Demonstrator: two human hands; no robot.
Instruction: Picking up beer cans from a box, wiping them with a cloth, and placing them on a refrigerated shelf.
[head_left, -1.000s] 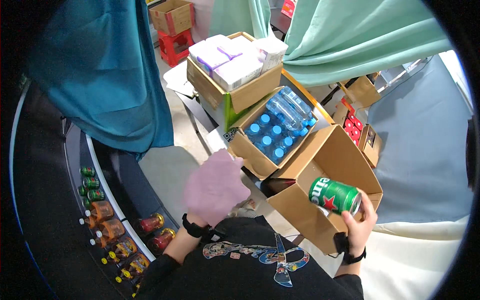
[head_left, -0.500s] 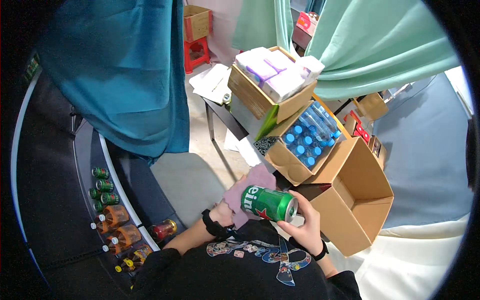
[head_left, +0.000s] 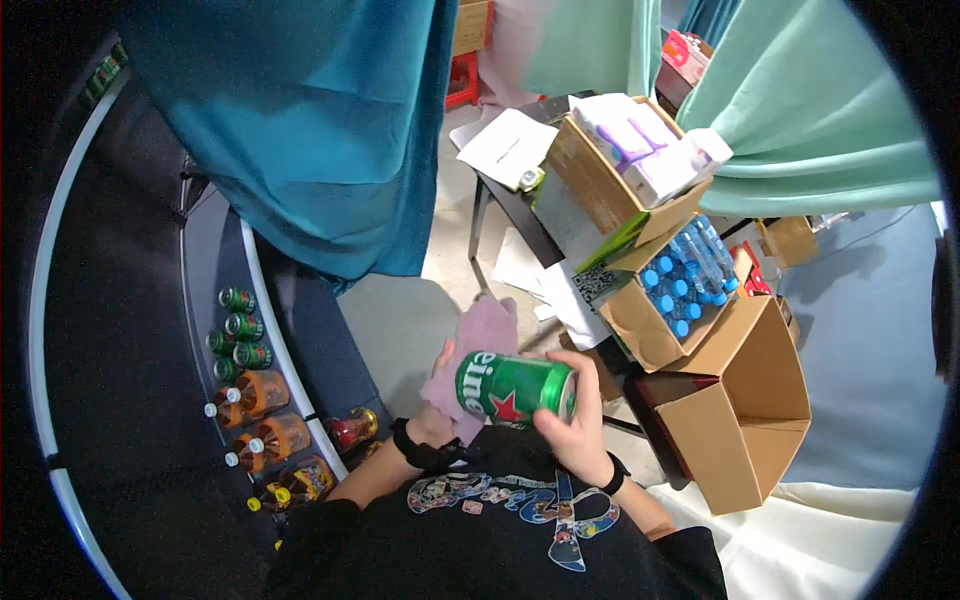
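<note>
A green beer can (head_left: 515, 388) is held nearly on its side before a black T-shirt (head_left: 450, 560), its right end clamped between the thumb and fingers of the right hand (head_left: 580, 425). A mauve cloth (head_left: 487, 330) is gripped in the left hand (head_left: 432, 425), and its folds are overlapped by the can's left end; whether the two touch cannot be told. The hands are near each other but apart. The can could well be dropped, since it is gripped at one end only and its smooth side could be twisted loose by a push from the cloth.

Near the papers (head_left: 510, 143) at the far left corner of the black desk (head_left: 512, 207), white packs (head_left: 625, 130) are piled above the rim of a cardboard box (head_left: 590, 165). Beside it, blue-capped water bottles (head_left: 678, 290) are packed in an open carton (head_left: 640, 325). By the desk's near end, a larger box (head_left: 765, 365) is seen open, its inside partly hidden. On the curved shelf (head_left: 205, 250), green cans (head_left: 244, 326) and amber bottles (head_left: 264, 392) are lined along a white rail (head_left: 282, 340).
</note>
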